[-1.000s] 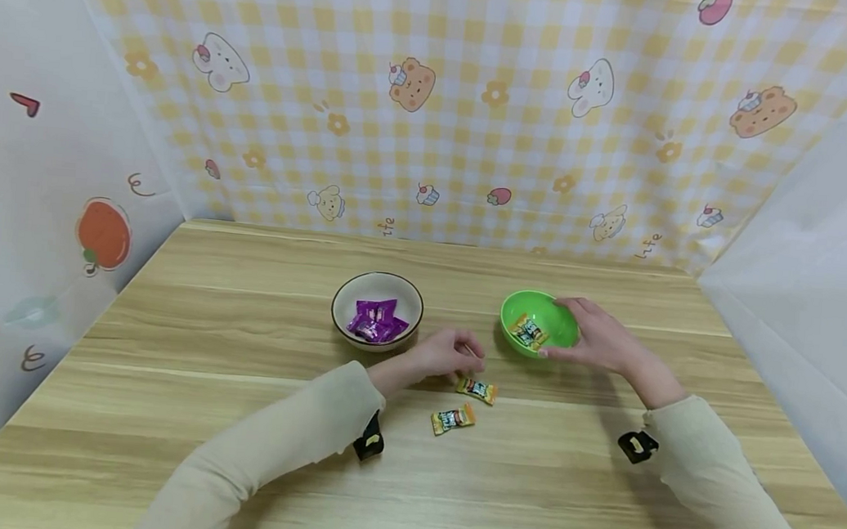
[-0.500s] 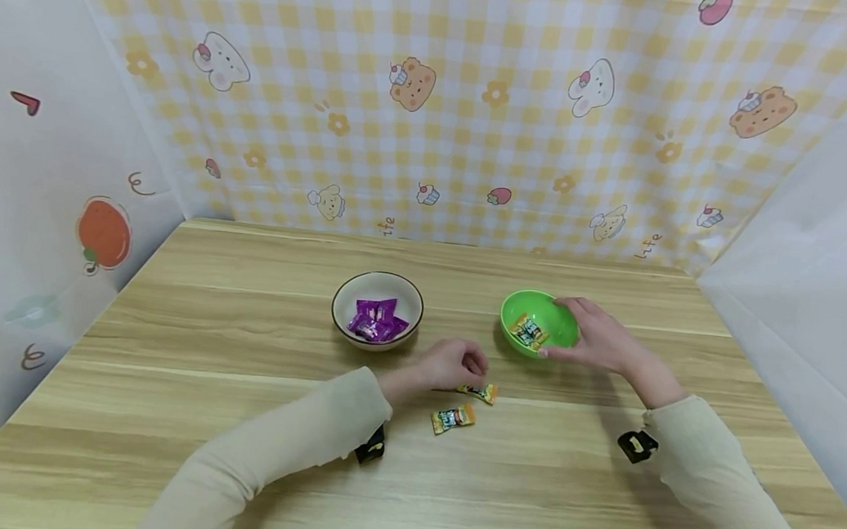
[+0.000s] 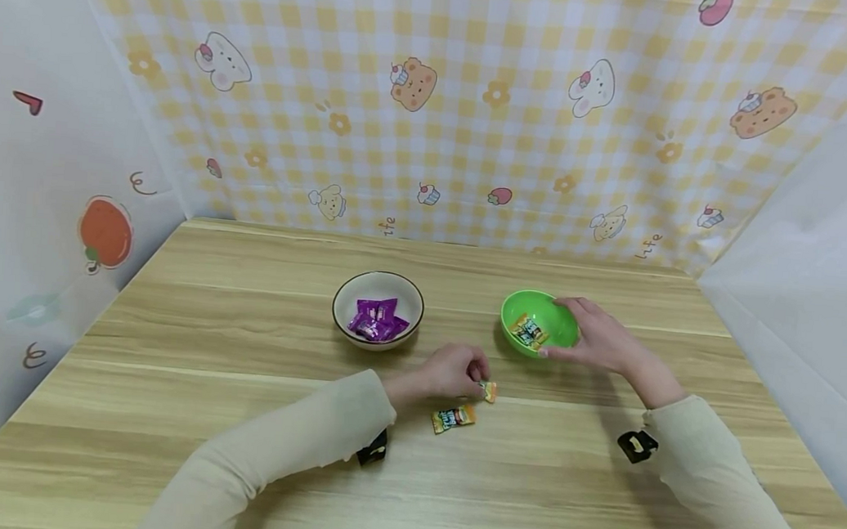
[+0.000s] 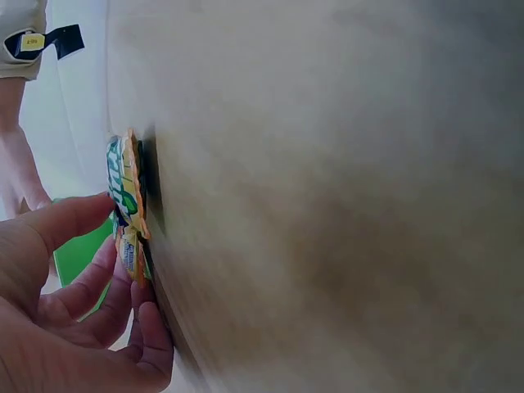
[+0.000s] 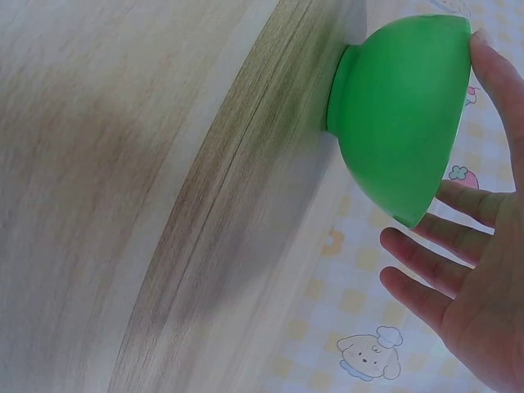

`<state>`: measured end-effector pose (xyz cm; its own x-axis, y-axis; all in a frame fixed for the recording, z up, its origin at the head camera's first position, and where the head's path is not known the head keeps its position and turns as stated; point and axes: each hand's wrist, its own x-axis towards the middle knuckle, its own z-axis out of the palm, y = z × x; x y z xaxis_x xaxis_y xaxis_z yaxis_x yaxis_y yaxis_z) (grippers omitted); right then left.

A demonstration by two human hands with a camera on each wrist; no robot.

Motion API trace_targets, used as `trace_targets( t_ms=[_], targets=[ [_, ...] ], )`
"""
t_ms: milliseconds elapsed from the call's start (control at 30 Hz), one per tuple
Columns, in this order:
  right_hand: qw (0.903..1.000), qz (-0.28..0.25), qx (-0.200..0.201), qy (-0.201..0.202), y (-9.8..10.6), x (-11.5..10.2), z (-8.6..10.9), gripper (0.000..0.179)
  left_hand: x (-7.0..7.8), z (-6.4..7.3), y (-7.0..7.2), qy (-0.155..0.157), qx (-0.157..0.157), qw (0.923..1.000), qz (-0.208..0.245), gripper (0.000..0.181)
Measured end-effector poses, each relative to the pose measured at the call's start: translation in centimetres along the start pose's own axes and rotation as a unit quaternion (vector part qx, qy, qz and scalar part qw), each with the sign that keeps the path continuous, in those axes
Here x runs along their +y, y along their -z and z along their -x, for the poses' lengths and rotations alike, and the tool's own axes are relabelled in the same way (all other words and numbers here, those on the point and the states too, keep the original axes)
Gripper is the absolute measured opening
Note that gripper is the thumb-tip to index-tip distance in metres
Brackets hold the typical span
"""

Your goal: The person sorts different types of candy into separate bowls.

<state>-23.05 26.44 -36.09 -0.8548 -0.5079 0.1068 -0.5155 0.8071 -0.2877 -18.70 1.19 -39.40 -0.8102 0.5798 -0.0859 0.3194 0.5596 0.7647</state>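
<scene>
On the table, my left hand (image 3: pixel 454 372) holds a yellow-orange wrapped candy (image 3: pixel 489 391) between thumb and fingers, covering most of it. In the left wrist view that candy (image 4: pixel 129 252) sits at the fingertips, behind a second one. The second wrapped candy (image 3: pixel 454 418) lies on the table just nearer the body. My right hand (image 3: pixel 598 339) spans the rim of a green bowl (image 3: pixel 563 319), thumb at the near side and fingers at the far side. Yellow-orange candies (image 3: pixel 529 332) lie inside it. The right wrist view shows the green bowl (image 5: pixel 405 106) standing on its foot.
Left of the green bowl stands a white bowl (image 3: pixel 344 301) with a dark rim, holding several purple wrapped candies (image 3: pixel 378 321). The wooden table (image 3: pixel 189 346) ends at a yellow checked cloth (image 3: pixel 462 136) behind. Black straps (image 3: pixel 636 447) hang at the wrists.
My left hand has come down and slightly right onto the farther loose candy, its fingers closing on it. The right hand and both bowls have stayed put.
</scene>
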Motion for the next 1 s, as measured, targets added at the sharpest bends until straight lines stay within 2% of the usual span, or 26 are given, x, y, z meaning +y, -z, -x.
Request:
trace_targets(
  t_ms=[233,467,600,700,833,1000],
  targets=[
    [1.0,-0.002,-0.003,-0.002,0.0,-0.1,0.0,0.088,-0.2,-0.1,-0.1,-0.029,-0.009,0.9987,-0.041,0.02],
    [1.0,-0.003,-0.003,-0.003,0.1,-0.1,0.1,0.088,-0.2,0.0,0.0,-0.017,0.005,0.9989,-0.043,0.017],
    [1.0,-0.004,-0.004,-0.001,0.0,0.0,0.0,0.088,-0.1,0.2,0.2,-0.001,0.009,0.9998,-0.017,0.017],
    [1.0,-0.004,-0.004,0.0,0.0,0.0,0.0,0.087,-0.1,0.3,0.3,0.011,0.006,0.9997,0.022,0.016],
    [1.0,-0.003,-0.004,0.0,0.0,0.0,0.0,0.087,-0.1,0.2,0.5,0.028,0.001,0.9963,0.082,0.016],
    [1.0,-0.002,-0.003,-0.001,0.0,0.1,0.0,0.087,0.1,-0.1,0.9,0.046,0.002,0.9918,0.119,0.02]
  ],
)
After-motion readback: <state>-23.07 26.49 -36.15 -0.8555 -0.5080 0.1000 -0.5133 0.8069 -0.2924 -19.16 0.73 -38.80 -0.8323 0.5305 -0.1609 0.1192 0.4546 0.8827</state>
